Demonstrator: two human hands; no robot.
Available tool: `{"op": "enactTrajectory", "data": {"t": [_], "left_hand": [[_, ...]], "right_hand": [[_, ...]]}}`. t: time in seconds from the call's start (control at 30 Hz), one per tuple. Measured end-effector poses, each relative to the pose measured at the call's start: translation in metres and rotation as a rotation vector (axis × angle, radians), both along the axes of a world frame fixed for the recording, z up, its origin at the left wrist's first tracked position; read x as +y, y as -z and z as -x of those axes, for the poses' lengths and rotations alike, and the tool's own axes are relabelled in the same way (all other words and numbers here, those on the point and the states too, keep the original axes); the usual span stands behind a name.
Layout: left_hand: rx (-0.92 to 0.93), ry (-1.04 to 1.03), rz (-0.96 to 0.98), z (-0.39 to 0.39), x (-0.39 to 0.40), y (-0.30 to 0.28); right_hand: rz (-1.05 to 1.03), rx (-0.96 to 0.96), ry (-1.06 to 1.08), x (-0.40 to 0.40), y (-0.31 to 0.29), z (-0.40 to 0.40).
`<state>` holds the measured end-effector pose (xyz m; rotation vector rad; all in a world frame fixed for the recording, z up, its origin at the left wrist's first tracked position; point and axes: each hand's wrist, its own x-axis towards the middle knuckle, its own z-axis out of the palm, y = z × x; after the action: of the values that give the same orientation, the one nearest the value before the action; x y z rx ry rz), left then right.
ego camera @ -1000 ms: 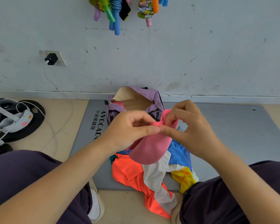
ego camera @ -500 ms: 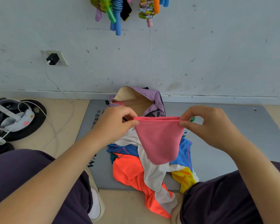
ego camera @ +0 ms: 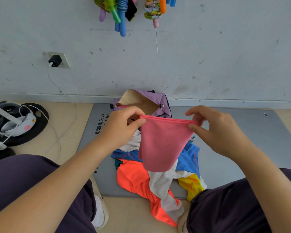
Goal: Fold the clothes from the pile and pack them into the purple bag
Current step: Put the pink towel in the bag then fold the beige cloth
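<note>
Now both hands, left hand [ego camera: 123, 125] and right hand [ego camera: 215, 128], fingers pinching the pink garment [ego camera: 161, 145] taut above the clothes pile [ego camera: 158, 179].

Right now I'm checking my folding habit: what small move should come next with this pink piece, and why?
Probably bring the two top corners together to halve it. The left hand and right hand each pinch a corner of the pink cloth, which hangs spread above the clothes pile, while the purple bag sits open behind.

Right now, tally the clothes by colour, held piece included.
Pink, pinched by left hand and right hand: 1
Orange: 1
White: 1
Blue: 1
Yellow: 1
Total: 5 showing; others may be hidden in the pile.
</note>
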<state>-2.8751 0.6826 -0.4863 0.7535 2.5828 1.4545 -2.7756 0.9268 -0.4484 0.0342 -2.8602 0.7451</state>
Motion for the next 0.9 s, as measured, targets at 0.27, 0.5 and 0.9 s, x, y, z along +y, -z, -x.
{"op": "enactTrajectory", "data": {"t": [0.27,0.5,0.9], "left_hand": [[-0.374,-0.039,-0.207,-0.007,0.006,-0.013],[-0.846,0.382,-0.426,-0.025,0.000,-0.025],[-0.678,0.100,-0.348,-0.014,0.000,-0.021]], "right_hand": [[0.637,-0.206,0.053,-0.004,0.008,0.004],[1.003,-0.033,0.191,-0.021,0.006,0.007],[1.275,-0.325,0.015,-0.022,0.016,0.006]]}}
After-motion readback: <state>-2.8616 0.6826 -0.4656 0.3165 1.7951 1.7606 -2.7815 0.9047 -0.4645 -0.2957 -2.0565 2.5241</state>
